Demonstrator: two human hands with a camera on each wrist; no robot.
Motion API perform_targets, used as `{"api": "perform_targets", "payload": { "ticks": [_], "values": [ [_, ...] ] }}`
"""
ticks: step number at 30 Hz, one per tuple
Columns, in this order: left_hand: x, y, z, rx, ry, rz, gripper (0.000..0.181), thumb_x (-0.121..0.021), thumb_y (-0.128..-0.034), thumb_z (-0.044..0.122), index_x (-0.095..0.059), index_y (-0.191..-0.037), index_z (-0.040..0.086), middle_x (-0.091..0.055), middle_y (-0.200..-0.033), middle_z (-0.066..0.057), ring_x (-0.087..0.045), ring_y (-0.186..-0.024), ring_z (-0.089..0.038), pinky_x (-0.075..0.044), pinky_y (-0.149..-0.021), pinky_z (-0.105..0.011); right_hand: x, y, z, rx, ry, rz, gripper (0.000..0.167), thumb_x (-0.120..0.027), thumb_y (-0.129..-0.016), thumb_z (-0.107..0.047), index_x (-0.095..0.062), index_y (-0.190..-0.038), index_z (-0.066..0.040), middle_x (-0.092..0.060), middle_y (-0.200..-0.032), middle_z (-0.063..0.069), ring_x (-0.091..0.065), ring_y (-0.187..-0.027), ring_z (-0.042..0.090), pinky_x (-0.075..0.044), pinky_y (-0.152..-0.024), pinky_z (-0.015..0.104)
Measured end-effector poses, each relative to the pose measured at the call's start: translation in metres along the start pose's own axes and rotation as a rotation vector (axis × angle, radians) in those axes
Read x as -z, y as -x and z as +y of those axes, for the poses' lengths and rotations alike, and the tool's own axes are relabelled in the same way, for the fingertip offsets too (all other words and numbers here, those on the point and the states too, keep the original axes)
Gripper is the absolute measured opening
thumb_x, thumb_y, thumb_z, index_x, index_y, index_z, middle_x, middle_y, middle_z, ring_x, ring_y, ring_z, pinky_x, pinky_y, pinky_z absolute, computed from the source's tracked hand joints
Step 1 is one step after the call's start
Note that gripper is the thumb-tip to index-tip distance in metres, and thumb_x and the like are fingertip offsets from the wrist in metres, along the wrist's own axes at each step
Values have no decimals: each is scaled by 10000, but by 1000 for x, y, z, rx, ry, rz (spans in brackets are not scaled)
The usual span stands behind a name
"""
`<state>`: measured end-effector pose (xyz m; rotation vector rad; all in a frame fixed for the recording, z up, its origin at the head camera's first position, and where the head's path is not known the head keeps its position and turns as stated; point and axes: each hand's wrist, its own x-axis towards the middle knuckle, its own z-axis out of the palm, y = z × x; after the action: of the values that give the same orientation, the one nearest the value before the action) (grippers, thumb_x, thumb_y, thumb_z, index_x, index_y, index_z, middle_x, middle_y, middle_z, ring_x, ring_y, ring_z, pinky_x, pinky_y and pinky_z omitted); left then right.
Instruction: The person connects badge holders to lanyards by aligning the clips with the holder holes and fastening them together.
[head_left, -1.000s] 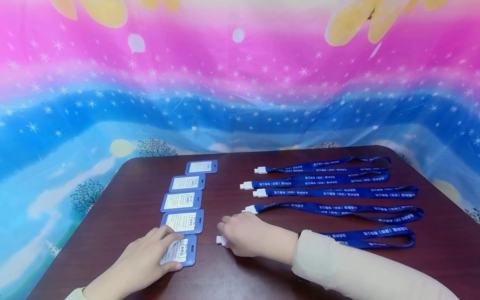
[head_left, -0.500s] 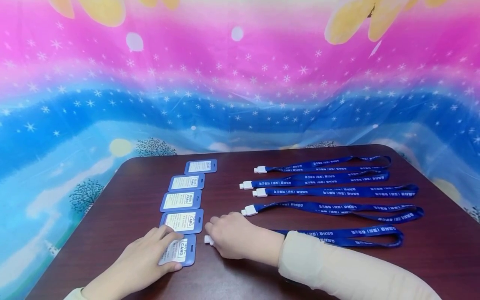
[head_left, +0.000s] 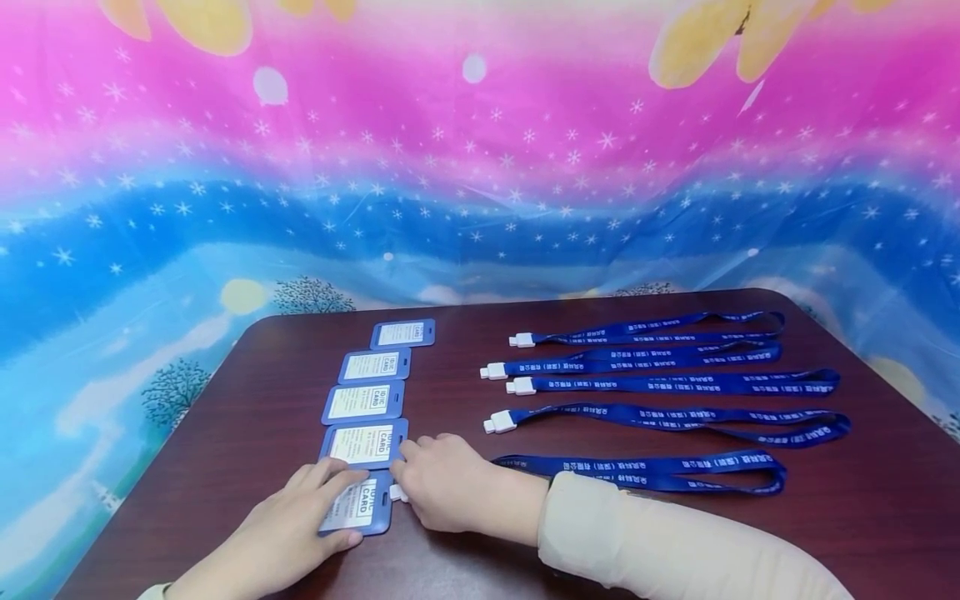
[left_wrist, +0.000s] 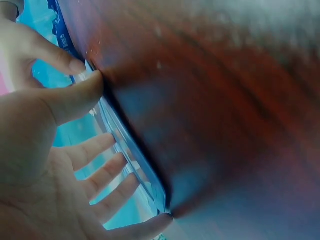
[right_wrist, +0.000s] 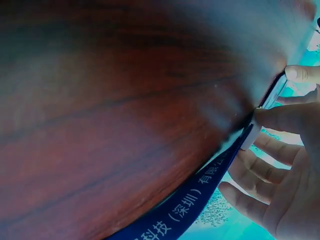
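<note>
In the head view my left hand [head_left: 300,508] holds the nearest blue badge holder [head_left: 381,521] flat on the table, thumb at its near edge and fingers over its far side. My right hand [head_left: 442,483] pinches the white clip [head_left: 398,493] of the nearest blue lanyard [head_left: 712,471], close against the slotted end of that holder. Whether the clip has entered the slot cannot be told. The right wrist view shows the lanyard strap [right_wrist: 185,205] trailing from the pinched clip. In the left wrist view the thumb [left_wrist: 80,97] lies at the holder's edge, near the other hand's fingers.
Several more badge holders [head_left: 363,402] form a column going back on the left. To the right, several blue lanyards [head_left: 667,383] lie in rows, white clips pointing left. All lie on a dark wooden table [head_left: 247,400], with a printed cloth backdrop [head_left: 480,167] behind.
My right hand has slid left, drawing the nearest lanyard with it, so its clip is now at the badge holder's slotted end. The left hand has stayed in place on the holder.
</note>
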<state>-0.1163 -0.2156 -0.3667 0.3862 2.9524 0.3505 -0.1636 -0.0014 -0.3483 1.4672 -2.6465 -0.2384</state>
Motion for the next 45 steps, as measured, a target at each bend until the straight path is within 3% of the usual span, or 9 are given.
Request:
{"api": "perform_targets", "payload": {
  "ticks": [9,13,19,26,33,45],
  "values": [
    [-3,0,5,59,29,-4,584,-845,-758,395,-642,-1275,215,-532,-1219,49,-470,-1064,-204,-533,-734,-446,1,0,-3,7,-15,23,333,-727,-901,-322,-718,-1177,-136,-671,-1007,0,-589,-764,84,-535,-730,224],
    [-5,0,7,47,27,32,570,-868,-739,344,-663,-1248,188,-540,-1153,57,-469,-1004,-195,-507,-706,-387,0,0,-5,13,-21,51,259,-713,-919,-289,-734,-1121,-129,-643,-923,-7,-552,-710,70,-507,-648,198],
    [-7,0,12,29,28,93,546,-893,-713,258,-686,-1208,158,-553,-1102,71,-476,-972,-197,-477,-722,-353,-5,1,-9,34,64,145,177,-710,-910,-218,-742,-1064,-138,-627,-892,-10,-548,-707,68,-499,-606,191],
    [-8,0,14,22,23,123,534,-899,-698,234,-697,-1186,150,-552,-1056,80,-471,-951,-208,-473,-723,-353,-5,2,-13,19,88,115,189,-709,-930,-183,-736,-1109,-127,-661,-965,16,-599,-816,84,-537,-715,212],
    [-8,0,14,14,22,146,525,-905,-688,233,-707,-1167,147,-557,-1037,74,-478,-930,-212,-471,-724,-353,-7,2,-17,3,114,148,159,-710,-929,-175,-735,-1078,-124,-643,-908,15,-589,-787,86,-535,-690,213],
    [-9,1,14,22,35,164,504,-909,-681,235,-720,-1139,139,-565,-1028,65,-483,-922,-215,-468,-735,-356,-6,1,-22,23,111,133,164,-679,-952,-174,-724,-1093,-103,-646,-906,20,-594,-780,87,-529,-668,204]
  ]
}}
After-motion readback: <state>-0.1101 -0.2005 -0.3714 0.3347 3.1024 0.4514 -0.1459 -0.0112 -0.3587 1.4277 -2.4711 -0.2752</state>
